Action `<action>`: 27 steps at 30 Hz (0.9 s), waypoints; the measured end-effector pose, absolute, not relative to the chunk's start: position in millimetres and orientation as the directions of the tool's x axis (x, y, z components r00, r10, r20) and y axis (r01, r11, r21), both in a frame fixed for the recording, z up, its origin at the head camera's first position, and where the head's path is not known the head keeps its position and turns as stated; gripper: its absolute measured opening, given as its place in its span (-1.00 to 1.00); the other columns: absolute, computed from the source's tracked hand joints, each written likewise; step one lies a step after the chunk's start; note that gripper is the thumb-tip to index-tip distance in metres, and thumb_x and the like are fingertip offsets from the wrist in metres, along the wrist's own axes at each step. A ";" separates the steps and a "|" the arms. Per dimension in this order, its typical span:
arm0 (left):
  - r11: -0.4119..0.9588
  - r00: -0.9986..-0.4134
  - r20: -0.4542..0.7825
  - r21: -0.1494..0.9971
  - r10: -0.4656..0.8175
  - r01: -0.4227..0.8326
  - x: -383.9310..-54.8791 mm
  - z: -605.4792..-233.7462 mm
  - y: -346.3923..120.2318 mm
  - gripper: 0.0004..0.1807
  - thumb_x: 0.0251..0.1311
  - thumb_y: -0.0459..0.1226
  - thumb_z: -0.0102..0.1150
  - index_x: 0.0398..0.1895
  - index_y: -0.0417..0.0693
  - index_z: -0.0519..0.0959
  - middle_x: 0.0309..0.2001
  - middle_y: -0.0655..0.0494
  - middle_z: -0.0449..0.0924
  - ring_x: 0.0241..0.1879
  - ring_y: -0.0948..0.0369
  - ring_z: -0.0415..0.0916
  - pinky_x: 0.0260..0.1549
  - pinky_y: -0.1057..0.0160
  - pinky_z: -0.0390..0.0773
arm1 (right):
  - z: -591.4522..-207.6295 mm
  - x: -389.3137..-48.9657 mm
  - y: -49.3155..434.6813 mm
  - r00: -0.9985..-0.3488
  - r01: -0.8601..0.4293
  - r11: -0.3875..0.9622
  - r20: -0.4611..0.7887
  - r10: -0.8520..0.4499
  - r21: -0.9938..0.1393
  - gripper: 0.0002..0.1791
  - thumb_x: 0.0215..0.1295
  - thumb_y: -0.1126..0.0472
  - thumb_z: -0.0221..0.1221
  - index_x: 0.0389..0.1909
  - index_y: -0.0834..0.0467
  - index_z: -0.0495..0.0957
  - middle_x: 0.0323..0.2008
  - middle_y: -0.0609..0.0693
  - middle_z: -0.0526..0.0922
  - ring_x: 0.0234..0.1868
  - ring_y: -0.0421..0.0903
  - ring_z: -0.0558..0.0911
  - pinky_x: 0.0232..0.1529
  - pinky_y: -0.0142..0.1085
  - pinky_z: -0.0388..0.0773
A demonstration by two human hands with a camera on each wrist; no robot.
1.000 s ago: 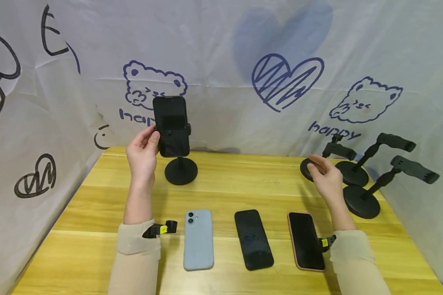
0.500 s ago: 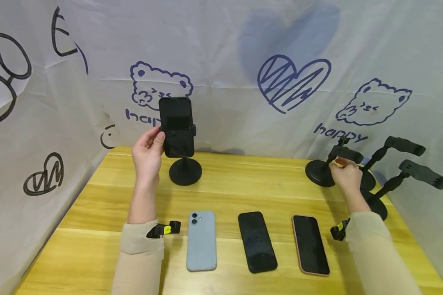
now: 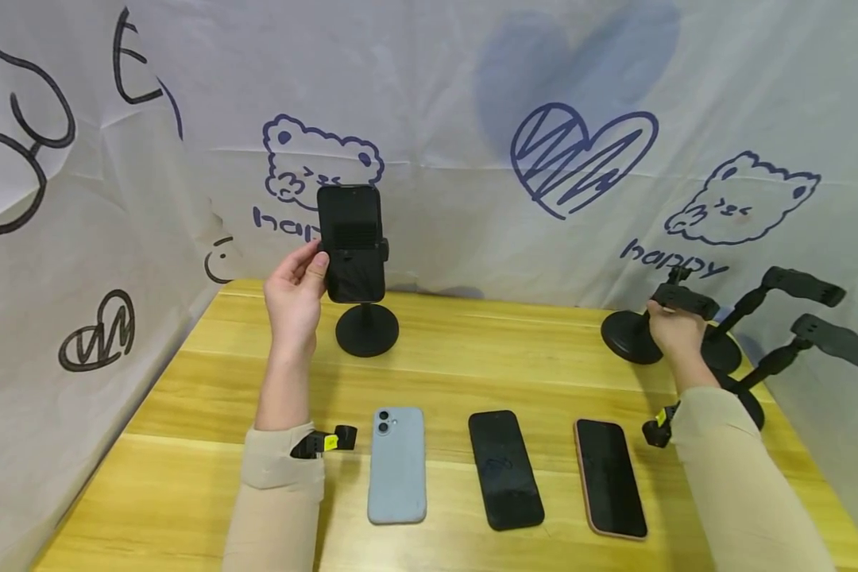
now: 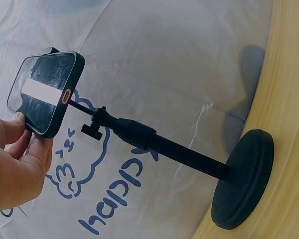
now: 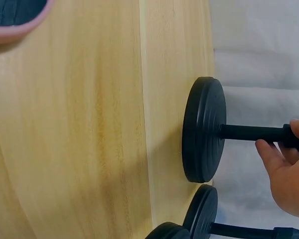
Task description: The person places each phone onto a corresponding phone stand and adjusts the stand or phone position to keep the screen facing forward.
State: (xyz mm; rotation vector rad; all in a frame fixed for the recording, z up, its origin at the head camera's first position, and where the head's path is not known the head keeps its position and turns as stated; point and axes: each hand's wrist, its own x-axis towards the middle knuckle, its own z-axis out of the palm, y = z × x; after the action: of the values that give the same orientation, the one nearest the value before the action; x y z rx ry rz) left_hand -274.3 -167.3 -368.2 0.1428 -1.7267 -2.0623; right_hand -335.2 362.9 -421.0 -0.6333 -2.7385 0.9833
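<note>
My left grip pinches the side edge of the mounted phone, thumb at the front edge and fingers behind. The mounted phone stands nearly upright just to the right of that grip, screen toward me, in the clamp of a black stand, whose round base rests on the wooden surface below and right of my knuckles.

Well off to the right, my right grip is wrapped round the stem of a second stand, under its clamp head; its round base sits below and left of my fingers (from the right wrist, I see the bare stem running from fingertips to base).

Two more stands, the rear one and the front one, lean their clamp heads out to the right of my right grip; my forearm hides part of the front one's base.

Nearer to me than both grips, three phones lie in a row: the pale blue phone, back up, just right of my left wrist; the dark phone, between my grips; and the pink-edged phone, left of my right forearm.
</note>
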 end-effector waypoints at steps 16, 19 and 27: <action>-0.107 -0.897 0.194 0.961 -0.396 0.256 -272.0 -367.4 -168.3 -0.57 0.45 -0.23 0.24 0.32 -0.13 0.61 0.16 -0.01 0.64 0.02 0.22 0.58 0.18 0.24 0.60 | -419.5 -331.8 307.3 -0.960 0.133 0.820 0.132 0.246 -0.557 -0.47 0.65 0.02 -0.02 -0.13 0.46 0.64 -0.09 0.39 0.70 0.20 0.42 0.54 0.34 0.23 0.35; -0.112 -0.897 0.199 0.959 -0.394 0.261 -271.9 -367.4 -168.4 -0.57 0.45 -0.23 0.24 0.32 -0.13 0.61 0.17 -0.01 0.63 0.02 0.22 0.58 0.18 0.24 0.60 | -418.5 -333.0 289.2 -0.972 0.102 0.838 0.126 0.199 -0.536 -0.46 0.65 0.02 -0.02 -0.16 0.47 0.64 -0.09 0.39 0.70 0.19 0.41 0.56 0.30 0.23 0.40; -0.123 -0.898 0.206 0.954 -0.389 0.272 -272.3 -367.7 -167.5 -0.58 0.45 -0.24 0.23 0.32 -0.13 0.61 0.16 -0.01 0.63 0.01 0.21 0.58 0.17 0.25 0.61 | -419.0 -335.0 235.6 -0.977 -0.030 0.842 0.196 0.090 -0.538 -0.54 0.64 0.09 0.00 -0.11 0.44 0.64 -0.05 0.38 0.71 0.15 0.34 0.62 0.25 0.18 0.49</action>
State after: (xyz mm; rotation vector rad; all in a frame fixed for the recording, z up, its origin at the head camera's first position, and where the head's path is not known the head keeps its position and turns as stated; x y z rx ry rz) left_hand -272.3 -167.5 -367.7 0.1291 -1.7264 -2.0671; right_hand -335.0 235.6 -419.0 -0.0463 -2.8077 0.8254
